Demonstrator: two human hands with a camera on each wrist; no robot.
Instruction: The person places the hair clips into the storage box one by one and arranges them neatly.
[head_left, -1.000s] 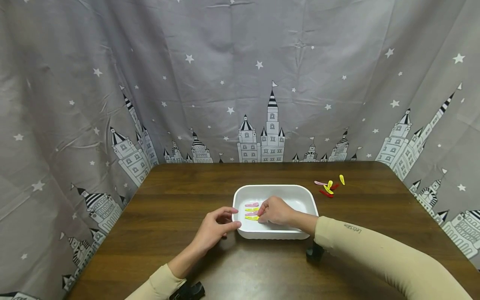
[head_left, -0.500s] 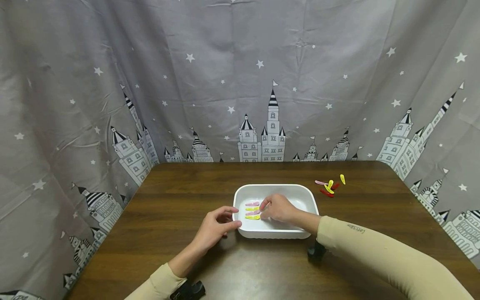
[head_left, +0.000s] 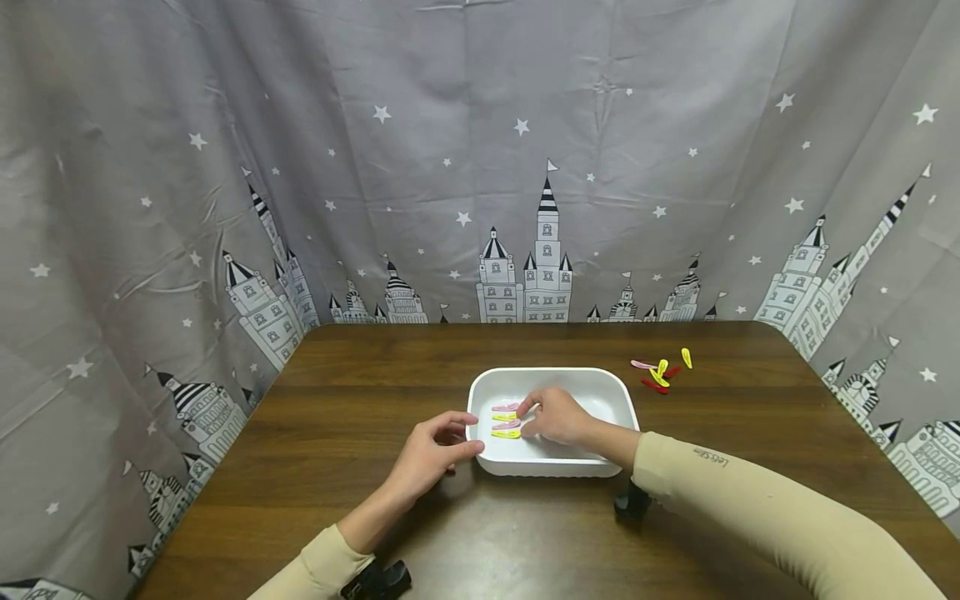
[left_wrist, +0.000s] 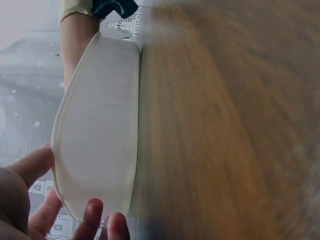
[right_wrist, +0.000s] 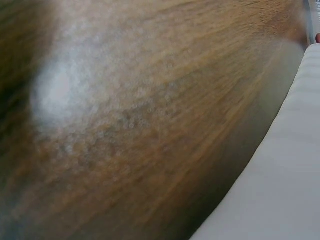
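A white rectangular tray stands on the table. Inside, toward its left end, lie pink and yellow hair clips in a stacked row, their colours alternating. My left hand grips the tray's left end; in the left wrist view, its thumb meets the rim and curled fingers lie against the outer wall. My right hand reaches into the tray, its index finger and thumb apart at the right ends of the clips. The right wrist view shows only the tray's outer wall and the table.
At the table's back right lies a loose group of clips: a pink one, red ones and yellow ones. The brown wooden table ends at a grey castle-print curtain behind it.
My right fingers have drawn back from the front yellow clip and shifted slightly up toward the middle clips. The left hand and the tray stay in place.
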